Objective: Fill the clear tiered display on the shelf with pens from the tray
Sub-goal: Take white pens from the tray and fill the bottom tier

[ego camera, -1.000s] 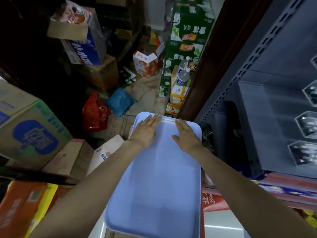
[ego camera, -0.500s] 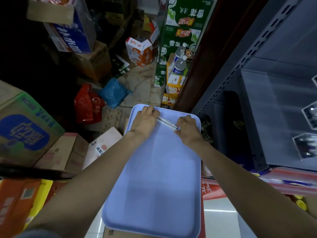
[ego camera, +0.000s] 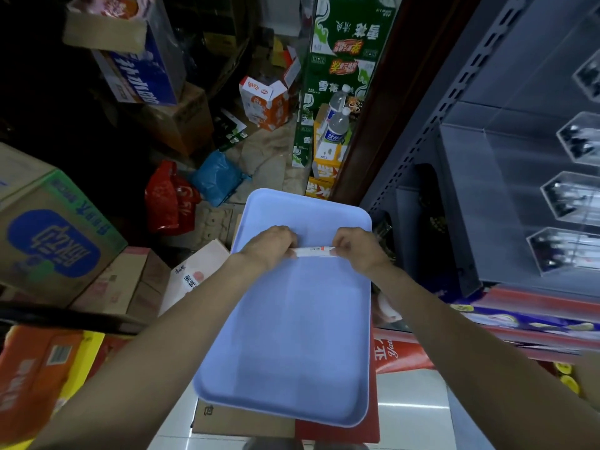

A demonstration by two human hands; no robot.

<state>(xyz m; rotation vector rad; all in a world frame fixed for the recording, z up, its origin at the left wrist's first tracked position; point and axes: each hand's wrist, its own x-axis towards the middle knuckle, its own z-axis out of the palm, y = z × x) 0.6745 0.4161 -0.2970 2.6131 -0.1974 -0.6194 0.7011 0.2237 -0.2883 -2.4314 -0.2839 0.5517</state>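
A light blue tray point(ego camera: 292, 336) lies in front of me on a cardboard box. A small bunch of white pens point(ego camera: 314, 251) with red markings is held level over the tray's far half. My left hand point(ego camera: 269, 246) grips the bunch's left end and my right hand point(ego camera: 357, 250) pinches its right end. The rest of the tray shows no other pens. The clear tiered display point(ego camera: 532, 203) stands on the grey shelf to the right, with pens in its stepped pockets.
Cardboard boxes point(ego camera: 55, 228) crowd the left side. Red and blue bags point(ego camera: 194, 190) lie on the floor beyond the tray. Green cartons and water bottles point(ego camera: 337, 125) stand by a brown post. The shelf upright point(ego camera: 431, 125) runs along the tray's right.
Both hands lay flat at the tray's far edge, then gathered the pens and drew them back toward me. Now they hold the bunch between them over the tray.
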